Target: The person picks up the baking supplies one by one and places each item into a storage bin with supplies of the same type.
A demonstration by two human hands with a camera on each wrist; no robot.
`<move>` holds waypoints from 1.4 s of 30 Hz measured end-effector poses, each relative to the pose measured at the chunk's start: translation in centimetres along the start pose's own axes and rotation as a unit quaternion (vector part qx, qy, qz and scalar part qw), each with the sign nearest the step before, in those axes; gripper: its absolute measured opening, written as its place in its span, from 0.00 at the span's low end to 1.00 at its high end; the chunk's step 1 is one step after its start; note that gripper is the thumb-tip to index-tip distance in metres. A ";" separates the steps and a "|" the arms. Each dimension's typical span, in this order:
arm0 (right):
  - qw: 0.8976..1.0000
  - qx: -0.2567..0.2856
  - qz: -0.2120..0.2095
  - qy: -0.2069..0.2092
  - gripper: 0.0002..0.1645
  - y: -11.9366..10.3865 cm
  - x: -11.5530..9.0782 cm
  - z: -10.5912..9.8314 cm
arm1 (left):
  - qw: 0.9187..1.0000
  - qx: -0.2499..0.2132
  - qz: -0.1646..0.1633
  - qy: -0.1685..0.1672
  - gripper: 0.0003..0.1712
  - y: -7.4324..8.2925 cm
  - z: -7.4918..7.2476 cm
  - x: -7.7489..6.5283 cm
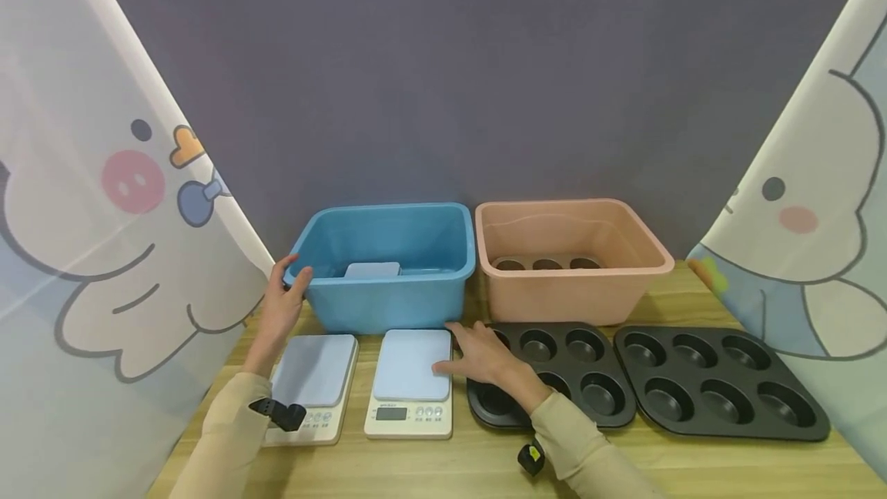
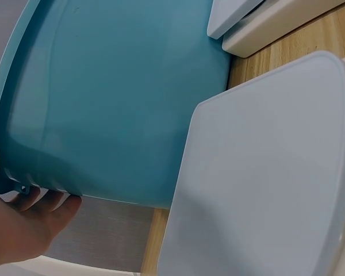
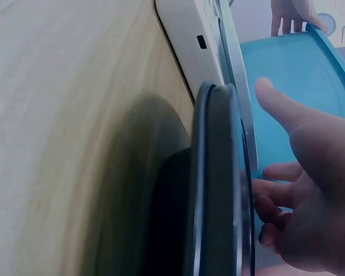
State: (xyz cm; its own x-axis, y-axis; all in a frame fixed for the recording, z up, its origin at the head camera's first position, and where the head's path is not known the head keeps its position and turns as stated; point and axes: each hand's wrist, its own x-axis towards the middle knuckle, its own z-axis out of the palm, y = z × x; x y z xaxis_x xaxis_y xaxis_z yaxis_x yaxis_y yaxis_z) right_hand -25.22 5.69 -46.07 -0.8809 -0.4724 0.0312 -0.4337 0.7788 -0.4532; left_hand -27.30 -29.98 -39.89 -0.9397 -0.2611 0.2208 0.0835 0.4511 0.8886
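Far L, pale cartoon cloth [image 1: 76, 175] hangs beside the tabletop [image 1: 388, 472]. Next in, your L hand [image 1: 282, 306] grips the front-left corner of the blue bin [image 1: 384, 306]; thumb's on the front side, fingers are bent round the outer left side, per the L wrist view. A dark wrist device [image 1: 279, 413] sits on that sleeve.

Just below that hand, partly behind your L arm, is the left scale [image 1: 313, 368], flat on the tabletop. Blue bin stands upright behind the scales, w/ a pale scale plate [image 1: 373, 269] showing inside, near its front wall. The middle scale [image 1: 413, 366] lies in front of the bin, display toward you.

Your R hand [image 1: 485, 356] is at the middle scale's right edge, btwn it and the near muffin pan [image 1: 580, 370]: thumb out & well apart from the loosely bent fingers, nothing held; can't tell if the fingertips touch the scale. That pan is partly under your R hand & forearm in the head view.

Behind it stands the pink bin [image 1: 554, 295], w/ a dark pan [image 1: 547, 262] inside. Far R on the tabletop: the second muffin pan [image 1: 707, 376], next to the first.
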 end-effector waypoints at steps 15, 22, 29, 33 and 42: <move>1.000 0.006 -0.014 -0.013 0.57 0.2 0.6 0.1 | 0.999 -0.041 -0.026 -0.020 0.38 1.4 -0.1 -0.4; 1.000 0.003 -0.004 -0.024 0.56 -0.1 0.9 0.2 | 0.998 -0.046 -0.023 -0.038 0.37 3.9 -0.4 -1.8; 0.999 0.025 0.012 -0.024 0.53 -0.2 1.0 0.3 | 0.998 -0.034 -0.018 -0.040 0.37 3.4 -0.4 -1.7; 0.999 0.037 0.017 -0.023 0.52 -0.2 1.0 0.3 | 0.999 -0.024 -0.016 -0.036 0.37 1.6 -0.2 -0.6; 0.998 0.056 0.018 -0.022 0.54 -0.4 0.8 0.0 | 1.000 -0.022 0.010 -0.020 0.39 -0.2 0.0 0.0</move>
State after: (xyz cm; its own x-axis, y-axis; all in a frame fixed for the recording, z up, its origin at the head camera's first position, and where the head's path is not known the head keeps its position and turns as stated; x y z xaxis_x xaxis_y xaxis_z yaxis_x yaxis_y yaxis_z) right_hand -25.74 4.95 -45.83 -0.8856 -0.4638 -0.0253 -0.3748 0.7457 -0.5508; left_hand -27.37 -30.05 -40.09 -0.9501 -0.2180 0.2232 0.1160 0.4174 0.9013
